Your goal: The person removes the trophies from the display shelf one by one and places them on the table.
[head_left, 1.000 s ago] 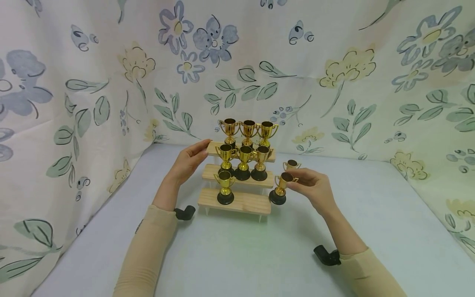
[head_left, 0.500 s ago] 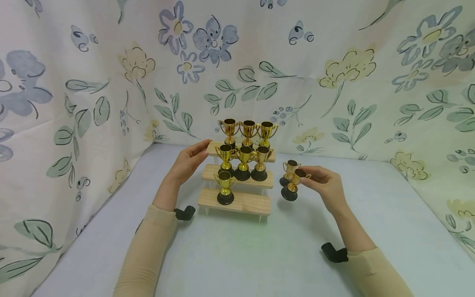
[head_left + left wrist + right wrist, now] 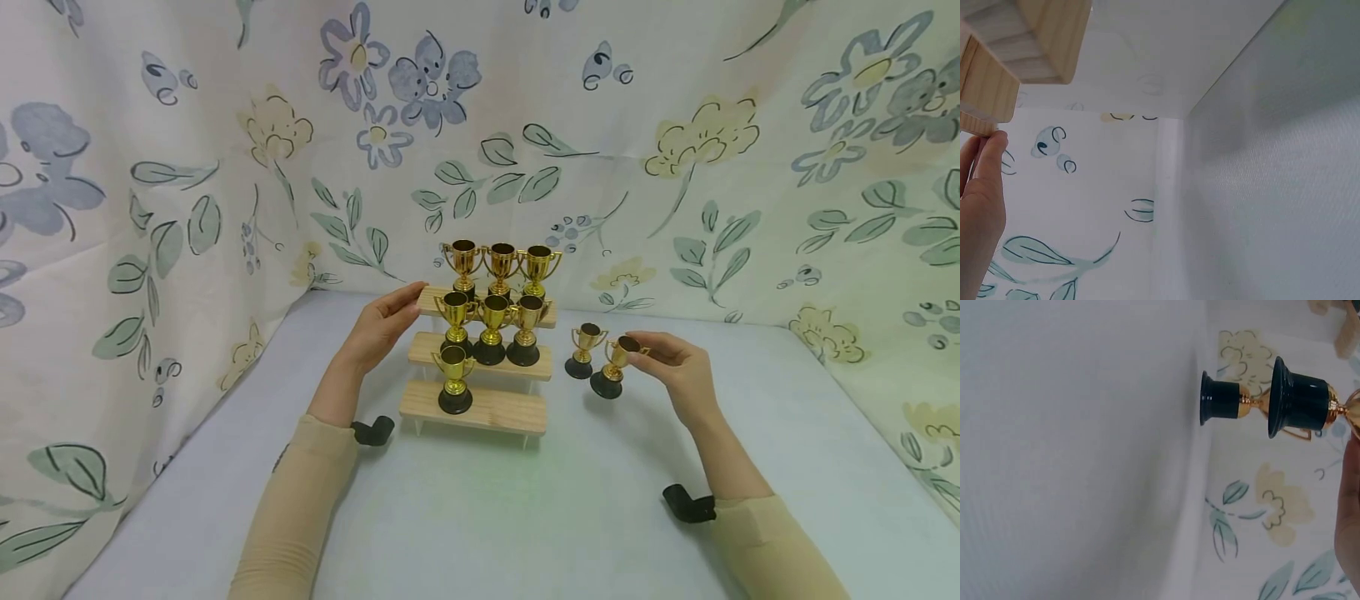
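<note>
My right hand (image 3: 678, 375) pinches a small gold trophy cup (image 3: 609, 383) by its upper part. The trophy tilts slightly, its black base raised off the table in the right wrist view. Just left of it, a second trophy (image 3: 579, 367) stands upright on the table. My left hand (image 3: 375, 329) holds the left end of a three-step wooden display stand (image 3: 432, 302) at its top shelf; in the left wrist view the fingers (image 3: 991, 159) meet that shelf's end. Three trophies stand on the top shelf, three on the middle, and one trophy (image 3: 454, 379) at the bottom shelf's left.
The stand's boards rest on clear supports above a pale table (image 3: 480, 517). A floral curtain (image 3: 525, 192) encloses the back and sides. Black wrist cameras sit on both forearms.
My right hand has carried its trophy rightward, from beside the bottom shelf to past the standing trophy, which now shows fully. The left hand stays on the stand.
</note>
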Tool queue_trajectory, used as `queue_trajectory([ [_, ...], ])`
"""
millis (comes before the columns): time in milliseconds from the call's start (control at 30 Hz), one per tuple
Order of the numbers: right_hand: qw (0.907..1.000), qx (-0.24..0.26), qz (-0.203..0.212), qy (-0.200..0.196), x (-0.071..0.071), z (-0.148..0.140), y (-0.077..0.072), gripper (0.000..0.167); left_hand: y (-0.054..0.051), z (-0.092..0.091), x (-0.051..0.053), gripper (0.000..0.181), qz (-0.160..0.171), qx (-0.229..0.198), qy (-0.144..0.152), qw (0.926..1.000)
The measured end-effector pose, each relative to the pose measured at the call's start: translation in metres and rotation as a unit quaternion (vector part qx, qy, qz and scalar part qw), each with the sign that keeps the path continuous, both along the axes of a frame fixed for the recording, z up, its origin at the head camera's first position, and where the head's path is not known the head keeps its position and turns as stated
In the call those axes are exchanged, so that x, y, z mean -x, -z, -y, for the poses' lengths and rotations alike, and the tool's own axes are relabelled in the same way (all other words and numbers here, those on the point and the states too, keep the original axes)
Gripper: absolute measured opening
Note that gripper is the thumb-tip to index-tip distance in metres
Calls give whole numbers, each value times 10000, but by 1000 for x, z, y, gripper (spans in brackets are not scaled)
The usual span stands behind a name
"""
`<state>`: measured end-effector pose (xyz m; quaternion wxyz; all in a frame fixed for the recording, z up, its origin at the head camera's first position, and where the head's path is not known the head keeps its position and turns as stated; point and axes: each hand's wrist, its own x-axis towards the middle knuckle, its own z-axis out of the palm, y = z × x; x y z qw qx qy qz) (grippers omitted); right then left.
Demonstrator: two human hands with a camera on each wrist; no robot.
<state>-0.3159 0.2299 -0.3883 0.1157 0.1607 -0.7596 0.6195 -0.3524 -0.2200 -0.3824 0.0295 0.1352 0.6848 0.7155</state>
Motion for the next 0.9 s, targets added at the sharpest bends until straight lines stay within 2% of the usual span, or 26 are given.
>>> queue_trajectory([
  [267,9993,-224,53,296,8,-11,3,34,-1,0,-1,56,-19,31,5,10000],
  [567,9968,-435,353,567,22,-20,8,42,1,2,0,57,20,34,-27,10000],
  [900,9961,-461,516,551,30,-26,11,45,-1,1,-1,57,49,18,-27,10000],
])
